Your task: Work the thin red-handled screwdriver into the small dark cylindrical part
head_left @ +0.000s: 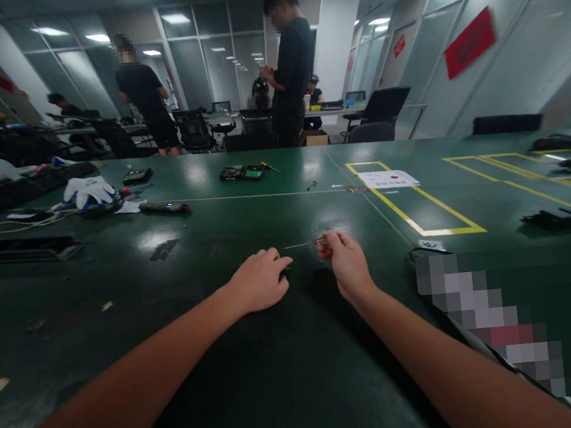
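My right hand (346, 262) is closed around the small red handle of a thin screwdriver (301, 244). Its slim metal shaft points left, the tip close to the fingers of my other hand. Just left of it, my left hand (261, 279) is low over the green tabletop (220, 379), palm down, with fingers curled and the thumb tucked below the forefinger. A small dark patch shows between thumb and forefinger; what the hand holds there is hidden.
Across the table are an opened tool case (240, 172), a black pen-shaped driver (165, 208), white gloves (88, 191) and a dark tray (26, 250). Yellow tape (416, 222) and a paper sheet (387, 179) are at right. A pixelated item (485, 323) lies beside my right forearm. People stand beyond.
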A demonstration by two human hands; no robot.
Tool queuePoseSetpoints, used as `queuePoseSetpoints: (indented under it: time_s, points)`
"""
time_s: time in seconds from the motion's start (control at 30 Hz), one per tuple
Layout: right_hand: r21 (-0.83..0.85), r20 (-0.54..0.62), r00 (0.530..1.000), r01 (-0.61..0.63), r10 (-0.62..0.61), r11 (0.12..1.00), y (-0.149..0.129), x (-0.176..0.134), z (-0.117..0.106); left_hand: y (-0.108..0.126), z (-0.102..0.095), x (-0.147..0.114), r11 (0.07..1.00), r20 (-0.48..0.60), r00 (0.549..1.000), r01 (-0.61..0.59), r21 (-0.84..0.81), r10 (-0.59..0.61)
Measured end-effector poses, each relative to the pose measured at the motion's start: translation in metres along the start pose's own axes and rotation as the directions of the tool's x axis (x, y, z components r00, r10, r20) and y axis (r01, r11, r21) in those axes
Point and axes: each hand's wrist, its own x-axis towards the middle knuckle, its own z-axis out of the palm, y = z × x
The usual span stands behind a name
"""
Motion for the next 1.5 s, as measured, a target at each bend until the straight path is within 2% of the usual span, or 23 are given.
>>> queuePoseSetpoints:
  time_s: [0.23,0.33,0.47,0.53,0.67,0.8,0.97,1.2,1.27,1.4,1.5]
  points:
    - [0.026,0.005,1.0,0.004,-0.004,1.0,-0.003,-0.001,0.0,-0.01,0.005,0.015,0.999,0.013,1.0,0.022,0.029,-0.022]
    - [0.035,0.012,1.0,0.009,-0.009,0.999,-0.004,-0.001,0.0,-0.02,-0.001,0.012,0.998,-0.015,0.998,0.058,-0.035,-0.058]
    - [0.044,0.013,1.0,0.008,-0.009,0.999,-0.004,-0.001,0.0,-0.039,-0.012,0.001,0.97,-0.103,0.976,0.172,-0.169,-0.191]
    - [0.046,0.021,1.0,0.006,-0.007,0.999,-0.004,-0.002,0.001,-0.05,-0.015,-0.004,0.969,-0.077,0.975,0.193,-0.155,-0.207]
    - [0.039,0.027,1.0,0.004,-0.005,0.999,-0.004,-0.003,0.001,-0.06,-0.014,-0.01,0.985,0.028,0.989,0.145,-0.096,-0.143]
    - [0.045,0.026,1.0,0.011,-0.012,0.999,-0.005,-0.002,-0.001,-0.052,-0.013,-0.013,0.988,0.006,0.992,0.128,-0.08,-0.128]
    - [0.07,0.038,0.999,0.002,-0.004,0.998,-0.005,-0.003,0.0,-0.046,-0.014,-0.016,0.994,0.078,0.991,0.109,0.009,-0.109]
    - [0.057,0.057,0.998,0.002,-0.005,0.998,-0.006,-0.004,0.001,-0.047,-0.007,-0.013,1.0,0.048,0.999,-0.014,0.005,0.013]
    - [0.054,0.06,0.998,0.003,-0.006,0.999,-0.006,-0.004,0.0,-0.047,-0.008,-0.011,1.0,0.021,1.0,-0.015,-0.004,0.015]
    - [0.061,0.063,0.998,-0.002,-0.002,0.998,-0.005,-0.004,0.0,-0.052,-0.017,-0.012,0.977,-0.098,0.992,0.054,-0.205,-0.075]
    - [0.07,0.06,0.998,-0.011,0.007,0.997,-0.006,-0.005,0.001,-0.065,-0.029,-0.016,0.873,-0.164,0.956,0.141,-0.467,-0.242]
